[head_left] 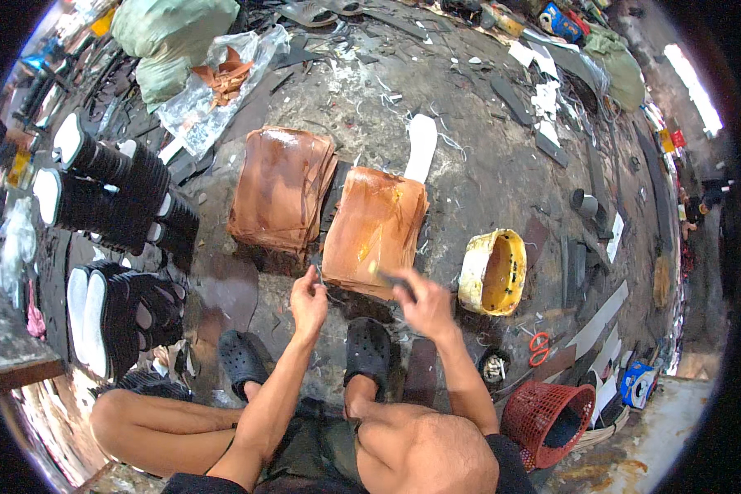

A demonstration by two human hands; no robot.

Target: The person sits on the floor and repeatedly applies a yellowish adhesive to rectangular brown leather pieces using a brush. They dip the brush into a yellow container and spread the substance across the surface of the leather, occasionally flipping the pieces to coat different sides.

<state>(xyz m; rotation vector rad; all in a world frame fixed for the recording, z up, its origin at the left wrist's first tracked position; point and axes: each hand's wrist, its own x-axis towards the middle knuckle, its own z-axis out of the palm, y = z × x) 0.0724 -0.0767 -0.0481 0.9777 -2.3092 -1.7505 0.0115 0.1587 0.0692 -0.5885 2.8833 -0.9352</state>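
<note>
I am seated low over a dirty, glue-stained floor (pixel 486 165), knees apart, black clogs (pixel 369 350) on my feet. Two stacks of tan leather-like sheets lie ahead of me: the nearer stack (pixel 375 230) just beyond my hands, the farther stack (pixel 281 191) beside it to the left, the two close but apart.

My right hand (pixel 424 300) is closed around a brush (pixel 389 277); its tip rests on the near edge of the nearer stack, where a wet yellowish patch shows. The grip is a closed fist on the handle; the hand is motion-blurred, so finger placement cannot be told.

My left hand (pixel 309 298) sits at the left front corner of the same stack, fingers pinched together at the sheet edge. Whether it has hold of a sheet I cannot tell.

A yellow-stained pot (pixel 492 272) stands on the floor just right of the nearer stack. Further right and nearer me: orange-handled scissors (pixel 539 347) and a red plastic basket (pixel 547 421). To my left, rows of black-and-white shoe soles (pixel 115 198) stand stacked on edge. A clear plastic bag (pixel 214 90) with brown scraps lies beyond the farther stack.
</note>
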